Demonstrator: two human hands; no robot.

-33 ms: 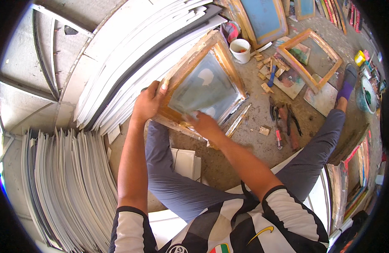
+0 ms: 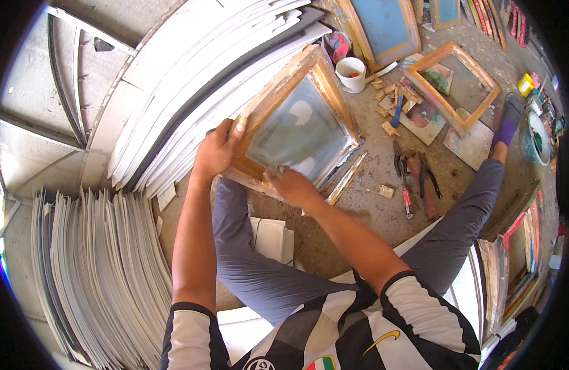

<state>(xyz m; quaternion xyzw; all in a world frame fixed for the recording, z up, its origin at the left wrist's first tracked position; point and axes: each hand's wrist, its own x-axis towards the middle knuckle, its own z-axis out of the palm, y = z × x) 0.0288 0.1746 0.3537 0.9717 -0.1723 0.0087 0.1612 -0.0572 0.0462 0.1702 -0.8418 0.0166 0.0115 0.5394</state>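
Note:
A wooden screen-printing frame (image 2: 331,92) with blue-grey mesh stands tilted before me, its wood worn and smeared with pale residue. Two pale patches show on the mesh. My left hand (image 2: 217,148) grips the frame's left side, thumb over the front of the wood. At the lower edge of the mesh, my right hand (image 2: 293,187) presses with curled fingers against the inner side of the wood. Whatever those fingers may hold is hidden. Below the frame's right corner lies a narrow, paint-streaked strip (image 2: 346,179).
On the floor to the right are pliers (image 2: 430,176), a red-handled tool (image 2: 408,203), a blue-handled tool (image 2: 398,111) and wood scraps. A white bucket (image 2: 351,74) and an empty wooden frame (image 2: 487,80) stand beyond. White sheets (image 2: 99,265) are stacked at left.
My right hand has slid a little to the left along the mesh's lower edge, uncovering more of the lower pale patch. The left hand and the frame stay put.

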